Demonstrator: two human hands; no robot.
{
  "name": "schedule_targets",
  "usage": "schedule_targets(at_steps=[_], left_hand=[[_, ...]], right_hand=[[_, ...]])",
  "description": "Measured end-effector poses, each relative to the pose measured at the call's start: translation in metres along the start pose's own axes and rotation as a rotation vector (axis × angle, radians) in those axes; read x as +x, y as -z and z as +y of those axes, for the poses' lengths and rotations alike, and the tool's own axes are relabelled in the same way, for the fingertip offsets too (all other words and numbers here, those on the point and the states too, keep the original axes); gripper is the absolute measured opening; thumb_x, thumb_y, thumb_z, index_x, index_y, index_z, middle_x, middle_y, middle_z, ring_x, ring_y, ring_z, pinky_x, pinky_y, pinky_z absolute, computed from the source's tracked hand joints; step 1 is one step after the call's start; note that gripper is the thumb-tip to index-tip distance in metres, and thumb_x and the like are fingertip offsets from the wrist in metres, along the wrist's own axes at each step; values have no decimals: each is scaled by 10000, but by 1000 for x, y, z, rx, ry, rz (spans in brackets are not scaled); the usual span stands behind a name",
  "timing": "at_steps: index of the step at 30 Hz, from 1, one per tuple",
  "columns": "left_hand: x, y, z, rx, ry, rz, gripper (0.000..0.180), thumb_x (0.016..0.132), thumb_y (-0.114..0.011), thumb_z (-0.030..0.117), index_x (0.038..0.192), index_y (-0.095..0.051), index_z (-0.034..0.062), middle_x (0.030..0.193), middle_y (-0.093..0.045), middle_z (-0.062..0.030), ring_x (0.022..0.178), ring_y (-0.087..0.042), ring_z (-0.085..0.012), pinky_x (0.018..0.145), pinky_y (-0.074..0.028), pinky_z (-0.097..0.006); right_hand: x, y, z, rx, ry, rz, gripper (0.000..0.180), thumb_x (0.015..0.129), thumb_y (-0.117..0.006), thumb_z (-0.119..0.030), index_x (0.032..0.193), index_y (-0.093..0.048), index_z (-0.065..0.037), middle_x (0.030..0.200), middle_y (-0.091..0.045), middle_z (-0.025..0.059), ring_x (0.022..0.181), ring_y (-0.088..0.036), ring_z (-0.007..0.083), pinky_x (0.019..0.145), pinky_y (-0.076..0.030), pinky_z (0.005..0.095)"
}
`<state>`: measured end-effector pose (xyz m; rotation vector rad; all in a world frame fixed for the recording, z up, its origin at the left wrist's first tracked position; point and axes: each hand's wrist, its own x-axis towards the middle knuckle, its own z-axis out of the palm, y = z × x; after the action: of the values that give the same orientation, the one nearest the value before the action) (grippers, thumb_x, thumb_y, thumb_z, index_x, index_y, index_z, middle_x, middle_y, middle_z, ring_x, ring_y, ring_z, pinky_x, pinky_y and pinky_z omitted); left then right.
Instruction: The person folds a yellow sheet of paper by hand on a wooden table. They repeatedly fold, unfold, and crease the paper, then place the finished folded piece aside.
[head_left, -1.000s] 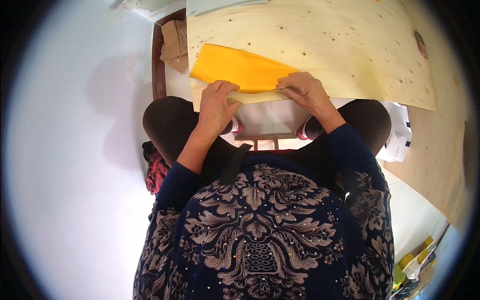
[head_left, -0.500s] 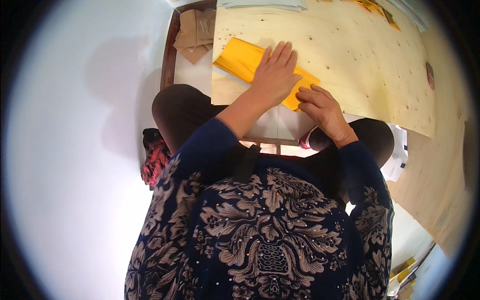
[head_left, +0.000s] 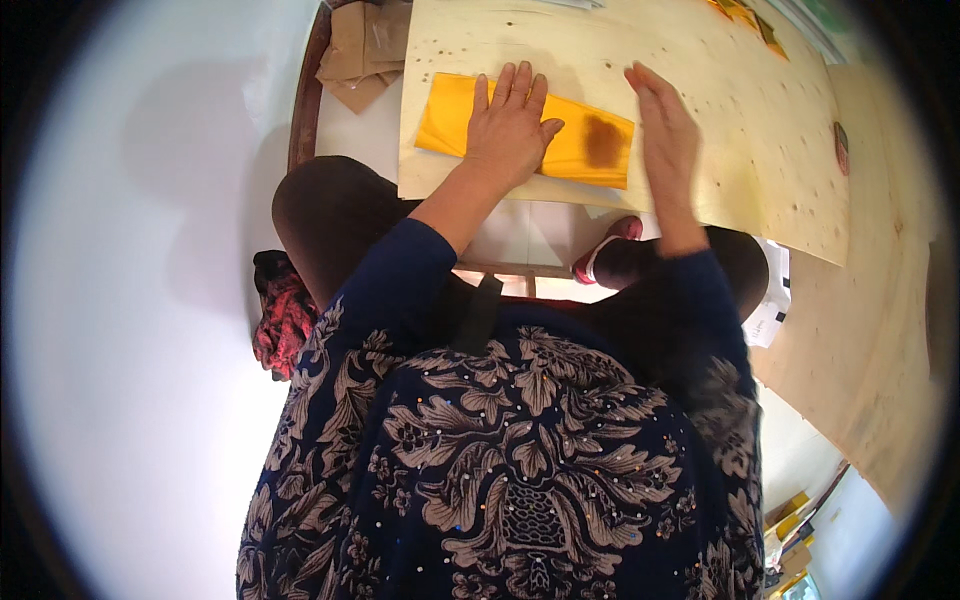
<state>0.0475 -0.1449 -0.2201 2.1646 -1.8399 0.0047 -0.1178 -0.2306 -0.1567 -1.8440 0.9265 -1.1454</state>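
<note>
A long piece of shiny yellow, foil-like sheet (head_left: 575,160) lies folded on the light plywood tabletop (head_left: 700,190), close to its front edge. Across its left half rests my left hand (head_left: 508,120), flat with fingers stretched out, pressing on the sheet and hiding part of it. My right hand (head_left: 668,125) is raised just beyond the sheet's right end, apart from it, holding nothing that I can see. Its fingers point away from me and are slightly blurred. A dark shadow falls on the sheet between the two hands.
Orange-gold scraps (head_left: 750,22) lie at the table's far right, near a small dark reddish object (head_left: 841,148) by the right edge. Brown cardboard (head_left: 365,55) stands left of the table. Below the tabletop are my knees (head_left: 345,215) and a white package (head_left: 770,300).
My right hand has lifted off the yellow sheet and moved up and right. The sheet now lies straighter, its right end turned away from me. My left hand has shifted left.
</note>
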Motion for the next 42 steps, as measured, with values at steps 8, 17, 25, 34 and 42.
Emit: schedule_targets(at_steps=[8, 17, 25, 34, 42], left_hand=[[-20, 13, -26, 61, 93, -58, 666, 979, -433, 437, 1503, -309, 44, 1596, -235, -121, 1489, -164, -242, 1195, -71, -494], [-59, 34, -80, 105, 269, -74, 729, 961, -475, 454, 1514, -264, 28, 1606, -200, -122, 1487, -160, -286, 1185, -48, -540], [-68, 37, -85, 76, 268, 27, 671, 962, -512, 397, 1475, -322, 10, 1556, -276, -181, 1457, -215, -325, 1178, -123, -504], [-145, 77, 17, -1171, 780, -294, 305, 891, -682, 261, 1004, -643, -20, 926, -660, -93, 863, -609, -164, 745, -494, -312], [-121, 37, 34, -1522, 833, -141, 343, 874, -675, 294, 1000, -673, -25, 930, -699, -94, 843, -656, -221, 735, -503, -352]], right_hand=[[-56, -48, 39, -933, 328, -248, 529, 955, -521, -392, 1385, -506, -84, 1477, -415, 178, 1395, -337, 368, 1138, -221, 542], [-54, -42, 26, -1029, 194, -413, 607, 946, -500, -471, 1434, -465, -112, 1535, -336, 171, 1444, -247, 361, 1167, -159, 520], [-67, -39, 20, -1013, 158, -384, 612, 939, -520, -450, 1427, -470, -85, 1529, -336, 200, 1436, -261, 375, 1161, -156, 530], [-114, -2, -12, -948, 96, -353, 533, 869, -642, -375, 1295, -594, -57, 1431, -454, 201, 1328, -412, 353, 1043, -312, 478], [-131, 10, -30, -734, -31, -309, 495, 780, -751, -345, 1176, -653, -65, 1180, -602, 138, 1047, -568, 330, 829, -408, 416]])
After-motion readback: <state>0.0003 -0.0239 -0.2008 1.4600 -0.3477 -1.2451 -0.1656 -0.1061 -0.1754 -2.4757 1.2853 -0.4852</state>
